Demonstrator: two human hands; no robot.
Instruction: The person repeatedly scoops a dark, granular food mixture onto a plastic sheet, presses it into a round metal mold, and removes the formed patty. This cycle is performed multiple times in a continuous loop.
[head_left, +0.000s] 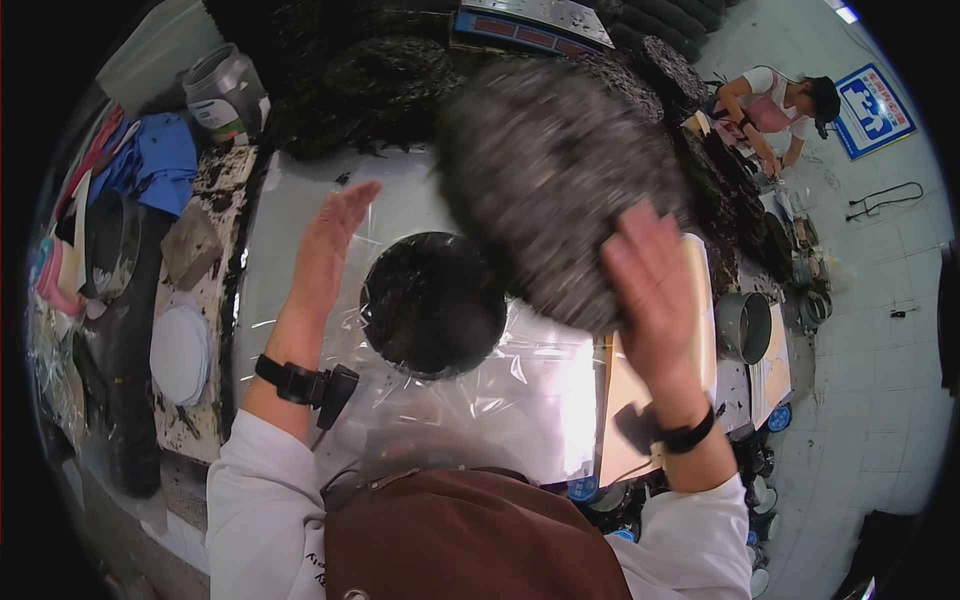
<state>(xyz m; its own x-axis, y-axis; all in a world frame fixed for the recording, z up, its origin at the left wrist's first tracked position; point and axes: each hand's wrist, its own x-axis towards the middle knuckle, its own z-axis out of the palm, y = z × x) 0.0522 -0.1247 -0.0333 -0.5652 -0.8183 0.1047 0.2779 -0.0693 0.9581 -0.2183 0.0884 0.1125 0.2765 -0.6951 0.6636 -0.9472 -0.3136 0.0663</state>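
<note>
A large round slab of dark, fibrous material (551, 180), probably dried seaweed, is tilted and blurred above the work surface. My right hand (652, 292) holds it at the lower right edge, fingers laid over its face; the thumb is hidden. My left hand (334, 240) is raised with straight fingers, apart from the slab and touching nothing that I can see. Between the hands, a round ring mould (361, 304) filled with dark material (431, 307) sits on wrinkled clear film (442, 412). The slab overlaps the mould's upper right side in the view.
Dark fibrous slabs (375, 75) are piled behind. At left are a plastic jar (225, 94), blue cloth (154, 165), a wooden block (191, 246) and white paper rounds (180, 356). A metal ring (742, 328) stands at right, beyond tan sheets (634, 420). A co-worker (780, 112) works farther off.
</note>
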